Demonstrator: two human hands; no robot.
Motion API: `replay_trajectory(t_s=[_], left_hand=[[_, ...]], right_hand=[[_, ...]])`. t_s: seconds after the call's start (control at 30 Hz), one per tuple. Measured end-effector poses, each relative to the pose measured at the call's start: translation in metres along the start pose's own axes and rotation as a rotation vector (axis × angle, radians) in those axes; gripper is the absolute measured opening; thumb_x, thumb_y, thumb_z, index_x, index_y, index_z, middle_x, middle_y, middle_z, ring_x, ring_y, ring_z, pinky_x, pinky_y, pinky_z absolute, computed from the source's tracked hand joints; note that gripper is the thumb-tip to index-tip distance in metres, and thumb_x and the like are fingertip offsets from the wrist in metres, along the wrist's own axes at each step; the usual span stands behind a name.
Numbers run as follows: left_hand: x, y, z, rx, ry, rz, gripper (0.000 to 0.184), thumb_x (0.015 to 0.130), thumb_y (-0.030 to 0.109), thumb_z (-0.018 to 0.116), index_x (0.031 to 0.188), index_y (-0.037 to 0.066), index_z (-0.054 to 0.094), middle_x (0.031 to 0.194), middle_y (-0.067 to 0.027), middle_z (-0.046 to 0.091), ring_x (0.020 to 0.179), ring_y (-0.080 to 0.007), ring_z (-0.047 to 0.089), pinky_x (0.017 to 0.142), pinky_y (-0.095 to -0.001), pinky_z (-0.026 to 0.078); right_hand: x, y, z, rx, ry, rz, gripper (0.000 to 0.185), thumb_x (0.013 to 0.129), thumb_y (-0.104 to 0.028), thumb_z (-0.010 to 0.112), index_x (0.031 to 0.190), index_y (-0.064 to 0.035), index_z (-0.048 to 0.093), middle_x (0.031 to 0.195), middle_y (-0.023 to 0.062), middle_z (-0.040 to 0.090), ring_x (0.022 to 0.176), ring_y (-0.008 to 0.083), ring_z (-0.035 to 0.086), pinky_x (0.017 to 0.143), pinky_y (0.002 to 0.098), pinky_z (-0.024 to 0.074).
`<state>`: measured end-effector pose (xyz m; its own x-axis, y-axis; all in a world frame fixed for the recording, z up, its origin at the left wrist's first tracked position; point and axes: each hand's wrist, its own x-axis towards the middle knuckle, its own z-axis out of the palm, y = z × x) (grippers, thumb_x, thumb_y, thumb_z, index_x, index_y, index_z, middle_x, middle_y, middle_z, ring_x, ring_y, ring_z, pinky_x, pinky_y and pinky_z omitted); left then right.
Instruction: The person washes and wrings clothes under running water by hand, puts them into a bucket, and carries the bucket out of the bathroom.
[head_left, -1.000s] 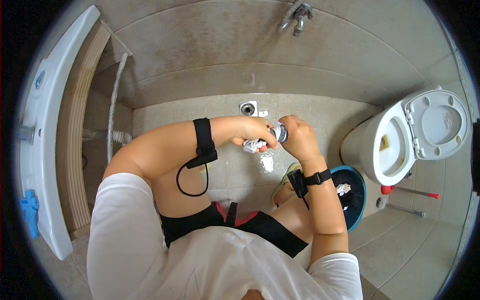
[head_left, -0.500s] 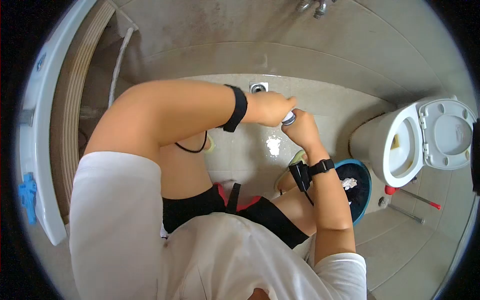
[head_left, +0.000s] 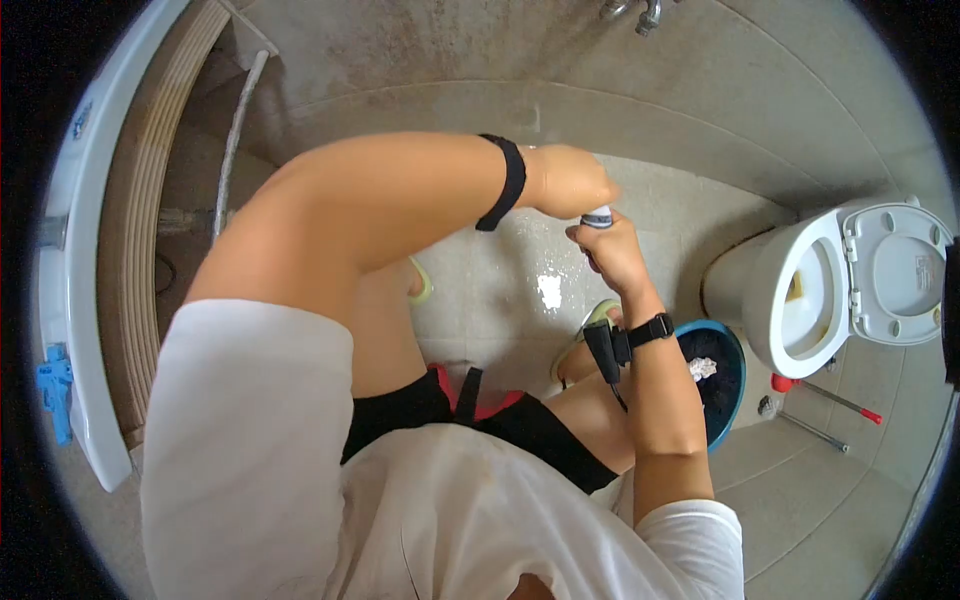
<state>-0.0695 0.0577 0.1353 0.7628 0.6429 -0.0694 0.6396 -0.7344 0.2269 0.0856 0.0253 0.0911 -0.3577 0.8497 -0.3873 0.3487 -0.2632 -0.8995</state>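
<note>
In the head view, a small white-and-grey thing (head_left: 597, 217) shows only as a short piece between my two closed hands. Most of it is hidden in the fists, so its kind cannot be made out. My left hand (head_left: 572, 182) grips its upper end, the back of the hand turned up and a black strap (head_left: 506, 182) round the wrist. Just below and to the right, my right hand (head_left: 616, 252) is closed round the lower end. That wrist wears a black band with a small black device (head_left: 603, 350). Both hands are above the wet tiled floor.
A blue bucket (head_left: 741, 385) holding dark cloth and a white crumpled item (head_left: 703, 368) stands by my right leg. Farther right is a toilet (head_left: 777, 300) with its lid up and red-handled tools (head_left: 855, 408). A tap (head_left: 648, 18) juts from the wall; a white basin edge (head_left: 62, 290) runs along the left.
Both hands have moved slightly up and right with the white-and-grey thing between them. My left wrist has risen and turned, and the floor drain is now hidden behind my left hand and wrist.
</note>
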Motion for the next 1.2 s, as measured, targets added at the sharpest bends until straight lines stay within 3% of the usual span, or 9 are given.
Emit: replay_trajectory(t_s=[0.1, 0.2, 0.7, 0.8, 1.0, 1.07, 1.13, 1.17, 1.2], left_hand=[[0.001, -0.004, -0.002, -0.015, 0.049, -0.019, 0.012, 0.075, 0.013, 0.052, 0.084, 0.006, 0.055, 0.077, -0.0166, 0.061, 0.073, -0.0346, 0.061, 0.061, -0.0445, 0.048], [0.006, -0.007, -0.003, 0.017, 0.093, 0.092, 0.012, 0.073, 0.013, 0.053, 0.084, 0.008, 0.056, 0.079, -0.0158, 0.061, 0.073, -0.0336, 0.061, 0.06, -0.0435, 0.049], [0.009, -0.025, -0.004, 0.117, 0.265, 0.252, 0.014, 0.069, 0.017, 0.058, 0.083, 0.014, 0.054, 0.074, -0.0112, 0.057, 0.064, -0.0318, 0.059, 0.053, -0.041, 0.048], [0.008, -0.024, -0.001, 0.102, 0.274, 0.228, 0.02, 0.067, 0.017, 0.06, 0.086, 0.015, 0.054, 0.074, -0.0105, 0.056, 0.064, -0.0316, 0.059, 0.053, -0.0414, 0.047], [-0.005, -0.022, 0.023, 0.034, 0.333, 0.017, 0.027, 0.066, 0.016, 0.062, 0.091, 0.015, 0.051, 0.081, -0.0102, 0.054, 0.07, -0.0311, 0.059, 0.058, -0.04, 0.049], [-0.007, -0.016, 0.022, 0.047, 0.35, 0.004, 0.025, 0.067, 0.015, 0.062, 0.089, 0.013, 0.05, 0.083, -0.0102, 0.052, 0.073, -0.0313, 0.059, 0.06, -0.0395, 0.049], [-0.003, -0.012, 0.02, 0.078, 0.423, -0.139, 0.027, 0.066, 0.014, 0.063, 0.09, 0.012, 0.051, 0.083, -0.0092, 0.051, 0.078, -0.0299, 0.059, 0.061, -0.0384, 0.049], [0.0, -0.007, 0.019, 0.131, 0.288, -0.24, 0.036, 0.065, 0.015, 0.065, 0.099, 0.015, 0.054, 0.095, -0.0084, 0.052, 0.095, -0.0272, 0.054, 0.07, -0.0433, 0.046], [0.0, -0.001, 0.019, 0.145, 0.29, -0.203, 0.036, 0.065, 0.015, 0.065, 0.099, 0.015, 0.054, 0.095, -0.0084, 0.052, 0.095, -0.0272, 0.054, 0.07, -0.0433, 0.046]], right_hand=[[-0.001, -0.01, -0.001, 0.057, -0.012, 0.007, 0.017, 0.069, -0.011, 0.065, 0.07, -0.0065, 0.049, 0.053, -0.0025, 0.044, 0.039, 0.0053, 0.037, 0.033, 0.0207, 0.0274], [-0.006, -0.013, -0.003, 0.172, -0.038, 0.102, 0.017, 0.07, -0.01, 0.065, 0.07, -0.0072, 0.048, 0.053, -0.0026, 0.043, 0.038, 0.0051, 0.036, 0.033, 0.0202, 0.0258], [0.0, -0.012, 0.006, 0.65, -0.184, 0.072, 0.015, 0.071, -0.01, 0.061, 0.072, -0.0061, 0.046, 0.055, 0.0003, 0.044, 0.036, 0.0068, 0.035, 0.031, 0.02, 0.0235], [0.001, -0.008, 0.004, 0.701, -0.206, 0.092, 0.015, 0.071, -0.011, 0.062, 0.073, -0.0057, 0.048, 0.056, 0.0006, 0.044, 0.037, 0.0067, 0.036, 0.031, 0.0195, 0.024], [0.006, -0.003, 0.005, 0.389, -0.12, 0.069, 0.02, 0.07, -0.011, 0.065, 0.084, -0.0046, 0.052, 0.062, 0.0022, 0.05, 0.042, 0.0085, 0.044, 0.032, 0.0204, 0.0304], [0.002, -0.002, 0.005, 0.441, -0.129, 0.072, 0.024, 0.072, -0.015, 0.067, 0.088, -0.0034, 0.054, 0.063, 0.0024, 0.052, 0.045, 0.0086, 0.048, 0.034, 0.0204, 0.0358], [-0.004, -0.009, 0.007, 0.504, -0.17, 0.087, 0.026, 0.073, -0.019, 0.067, 0.09, -0.0037, 0.054, 0.064, 0.0022, 0.054, 0.047, 0.0086, 0.049, 0.037, 0.0207, 0.0416], [-0.007, -0.014, 0.005, 0.463, -0.131, 0.128, 0.027, 0.072, -0.022, 0.068, 0.088, -0.0044, 0.055, 0.064, 0.0019, 0.054, 0.047, 0.0082, 0.049, 0.04, 0.0217, 0.045], [-0.009, -0.015, 0.003, 0.478, -0.098, 0.109, 0.027, 0.072, -0.022, 0.068, 0.088, -0.0044, 0.055, 0.064, 0.0019, 0.054, 0.047, 0.0082, 0.049, 0.04, 0.0217, 0.045]])
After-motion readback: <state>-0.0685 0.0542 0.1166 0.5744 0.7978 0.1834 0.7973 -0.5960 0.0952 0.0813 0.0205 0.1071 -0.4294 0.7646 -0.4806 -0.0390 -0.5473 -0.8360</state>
